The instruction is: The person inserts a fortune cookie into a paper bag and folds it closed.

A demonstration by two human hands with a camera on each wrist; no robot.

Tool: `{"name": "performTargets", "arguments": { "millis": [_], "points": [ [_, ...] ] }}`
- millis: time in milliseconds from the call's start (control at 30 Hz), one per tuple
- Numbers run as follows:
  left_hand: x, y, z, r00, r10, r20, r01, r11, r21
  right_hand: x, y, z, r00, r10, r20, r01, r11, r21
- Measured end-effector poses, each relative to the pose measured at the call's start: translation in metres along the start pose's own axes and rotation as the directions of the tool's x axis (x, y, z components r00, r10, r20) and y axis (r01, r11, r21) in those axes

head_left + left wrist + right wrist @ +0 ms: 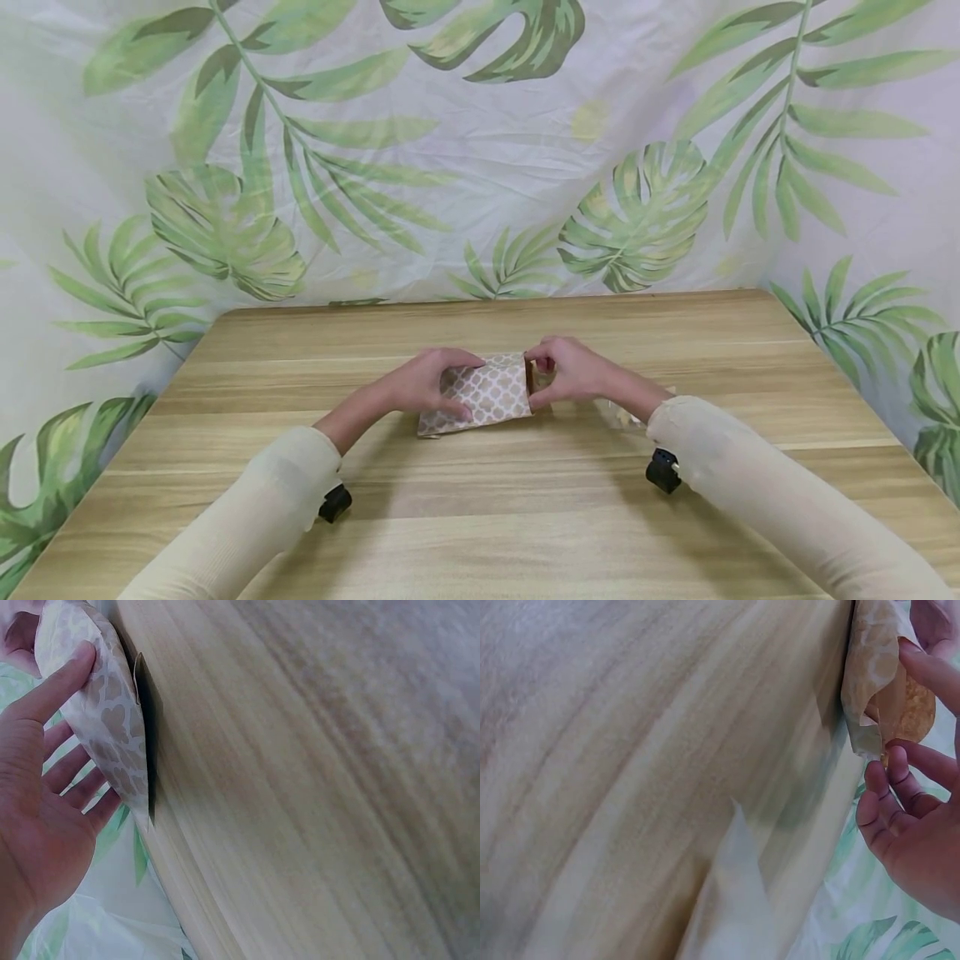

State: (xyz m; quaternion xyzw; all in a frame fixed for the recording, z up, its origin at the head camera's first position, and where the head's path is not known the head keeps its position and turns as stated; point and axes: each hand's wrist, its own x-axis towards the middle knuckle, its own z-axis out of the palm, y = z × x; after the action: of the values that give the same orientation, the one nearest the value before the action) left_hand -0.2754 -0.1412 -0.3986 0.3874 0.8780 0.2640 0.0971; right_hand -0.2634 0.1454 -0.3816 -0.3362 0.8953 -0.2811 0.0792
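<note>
Both hands are working on a small patterned paper bag (487,393) lying near the middle of the wooden table (480,517). Left hand (435,383) is gripping the bag's closed end at about nine o'clock of it, thumb laid across the printed face and fingers curled loosely behind, as the left wrist view shows (45,787). Right hand (570,375) is pinching the bag's open mouth at three o'clock, fingertips (900,761) parting the lip so the brown inside is showing.

Judging by how it is bulging and creasing, the bag is looking very light, thin and soft: it is likely crumpling under any firm squeeze and tearing if its mouth is pulled hard. It is probably not slippery, since the paper looks matte. The best hold seems to be where the hands already are, one on the folded bottom edge, the other on a single layer of the mouth.

A scrap of clear or whitish wrapping (622,410) is lying just beside the right wrist, at four o'clock of the bag, touching the tabletop. A leaf-printed cloth (480,167) is hanging behind the table at twelve o'clock. Nothing is blocking either hand, though the wrapping is sitting close to the right forearm.
</note>
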Motion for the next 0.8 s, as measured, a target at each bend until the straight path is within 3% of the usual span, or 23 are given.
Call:
{"name": "performTargets", "arguments": {
  "millis": [300, 467, 633, 800],
  "points": [
    [0.001, -0.001, 0.000, 1.000, 0.016, -0.009, -0.016, 1.000, 0.009, 0.004, 0.005, 0.010, 0.998, -0.050, -0.023, 0.051, 0.996, 0.073],
    [0.001, 0.000, 0.000, 0.999, 0.030, -0.014, -0.030, 0.999, 0.012, 0.004, 0.006, 0.013, 0.999, -0.039, -0.003, 0.039, 0.993, 0.107],
    [0.000, 0.000, 0.000, 1.000, 0.019, -0.014, -0.019, 1.000, 0.002, 0.001, 0.007, 0.011, 1.000, -0.018, -0.002, 0.018, 0.998, 0.054],
    [-0.001, 0.000, 0.000, 1.000, 0.024, -0.019, -0.024, 1.000, 0.004, -0.002, 0.005, 0.005, 0.998, 0.064, -0.008, -0.064, 0.996, -0.056]
  ]
}}
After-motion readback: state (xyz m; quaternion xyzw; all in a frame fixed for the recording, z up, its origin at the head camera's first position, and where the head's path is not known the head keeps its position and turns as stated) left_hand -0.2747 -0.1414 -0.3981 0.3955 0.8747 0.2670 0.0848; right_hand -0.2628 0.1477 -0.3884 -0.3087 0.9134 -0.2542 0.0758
